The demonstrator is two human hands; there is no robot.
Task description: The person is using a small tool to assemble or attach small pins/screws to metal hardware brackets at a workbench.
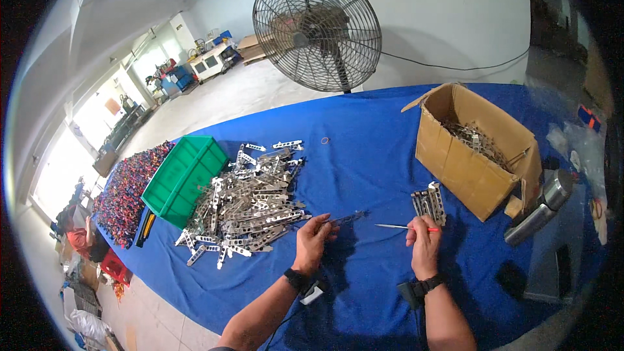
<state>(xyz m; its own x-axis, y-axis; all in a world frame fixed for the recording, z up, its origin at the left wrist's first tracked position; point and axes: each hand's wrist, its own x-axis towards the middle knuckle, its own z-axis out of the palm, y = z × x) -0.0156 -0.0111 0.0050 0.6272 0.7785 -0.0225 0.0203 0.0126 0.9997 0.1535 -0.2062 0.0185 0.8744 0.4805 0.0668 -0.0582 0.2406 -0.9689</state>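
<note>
Both forearms come in from the lower edge and lean inward over the blue-covered counter [370, 149], each with a dark band at the wrist. The left hand [314, 237] is raised with its back turned partly up, fingers together and pinched on one end of a thin, dark-looking metal piece [351, 217], which points off to the right; its outline is blurred. The right hand [424, 242] is half curled, its fingers clamped on the red handle of a slim pointed tool [392, 226], the tip aimed left toward that piece but apart from it. Just beyond the right hand lies a small row of metal strips [427, 203]; I cannot tell whether they touch. A large heap of slotted metal parts [250, 205] spreads left of the left hand, beside a green bin [188, 182]. Any lettering on the cardboard box [460, 169] or bin is too small to read.
</note>
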